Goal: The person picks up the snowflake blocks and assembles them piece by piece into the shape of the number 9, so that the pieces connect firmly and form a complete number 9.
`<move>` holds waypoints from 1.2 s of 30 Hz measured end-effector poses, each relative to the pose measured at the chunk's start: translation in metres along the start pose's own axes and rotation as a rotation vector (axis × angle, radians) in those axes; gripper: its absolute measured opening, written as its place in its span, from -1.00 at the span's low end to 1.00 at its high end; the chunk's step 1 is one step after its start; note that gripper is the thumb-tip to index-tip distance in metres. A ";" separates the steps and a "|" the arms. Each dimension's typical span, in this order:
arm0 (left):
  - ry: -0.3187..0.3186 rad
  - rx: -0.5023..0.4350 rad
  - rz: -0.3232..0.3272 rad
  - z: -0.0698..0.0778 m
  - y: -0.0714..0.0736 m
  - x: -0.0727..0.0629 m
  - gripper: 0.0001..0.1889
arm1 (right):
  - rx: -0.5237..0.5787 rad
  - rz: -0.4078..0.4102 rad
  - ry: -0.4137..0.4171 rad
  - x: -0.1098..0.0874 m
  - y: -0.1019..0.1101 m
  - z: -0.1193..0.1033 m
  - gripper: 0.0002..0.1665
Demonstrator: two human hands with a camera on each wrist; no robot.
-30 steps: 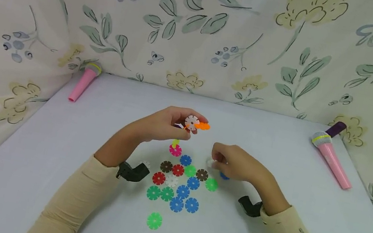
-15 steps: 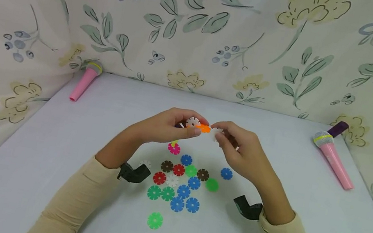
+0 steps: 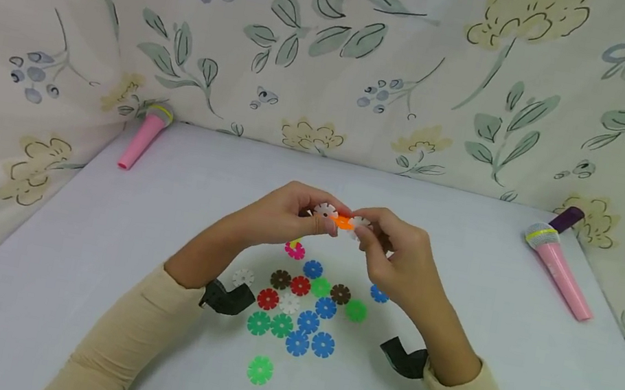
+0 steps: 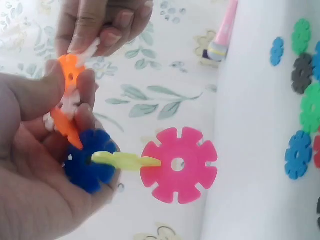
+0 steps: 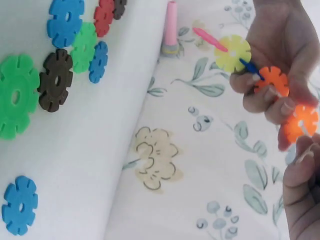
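Observation:
My left hand point(image 3: 286, 217) holds a chain of slotted plastic discs up above the table. In the left wrist view the chain shows a pink disc point(image 4: 192, 172), a yellow disc point(image 4: 125, 161), a blue disc point(image 4: 92, 175) and orange discs point(image 4: 71, 75) with a white one between them. Thumb and fingers of the left hand pinch the orange end disc. My right hand point(image 3: 402, 256) pinches another white disc point(image 3: 360, 222) against that orange disc's edge. Whether their slots are fully joined I cannot tell, as fingers cover part of the contact.
Loose discs lie below the hands, among them blue point(image 3: 323, 345), brown point(image 3: 341, 294), red point(image 3: 268, 299) and bright green point(image 3: 260, 370) ones. Pink toy microphones stand out at the back left point(image 3: 144, 139) and right point(image 3: 563, 277) of the white table point(image 3: 51, 288). Flowered cloth hangs behind.
My right hand has lifted the white disc from the table and brought it up and left to the orange end disc. The left hand has stayed nearly in place with the chain.

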State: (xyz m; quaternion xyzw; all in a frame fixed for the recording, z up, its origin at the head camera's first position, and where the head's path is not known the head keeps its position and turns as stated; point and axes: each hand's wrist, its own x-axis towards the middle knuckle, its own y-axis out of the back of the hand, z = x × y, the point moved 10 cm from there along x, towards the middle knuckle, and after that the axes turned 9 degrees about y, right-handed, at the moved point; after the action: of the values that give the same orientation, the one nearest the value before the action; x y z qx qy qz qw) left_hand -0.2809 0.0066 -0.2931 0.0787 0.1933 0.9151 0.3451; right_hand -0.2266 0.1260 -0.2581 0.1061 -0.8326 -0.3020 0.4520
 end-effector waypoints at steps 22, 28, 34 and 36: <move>0.032 -0.048 -0.076 -0.010 0.007 -0.005 -0.68 | 0.043 -0.479 -0.254 -0.019 -0.046 0.044 -0.56; 0.090 -0.047 0.016 -0.015 0.010 0.000 -0.67 | 0.005 -0.787 -0.372 -0.048 -0.081 0.061 -0.75; 0.041 -0.044 0.120 -0.010 0.014 0.002 -0.78 | -0.016 -0.862 -0.452 -0.065 -0.100 0.075 -0.72; 0.039 -0.035 0.164 -0.009 0.018 0.001 -0.80 | -0.018 -0.852 -0.439 -0.065 -0.102 0.077 -0.74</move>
State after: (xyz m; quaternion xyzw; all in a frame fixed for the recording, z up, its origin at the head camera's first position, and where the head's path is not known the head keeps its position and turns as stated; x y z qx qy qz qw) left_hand -0.2951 -0.0073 -0.2938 0.0702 0.1768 0.9449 0.2665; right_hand -0.2617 0.1057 -0.3952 0.3677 -0.7883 -0.4826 0.1025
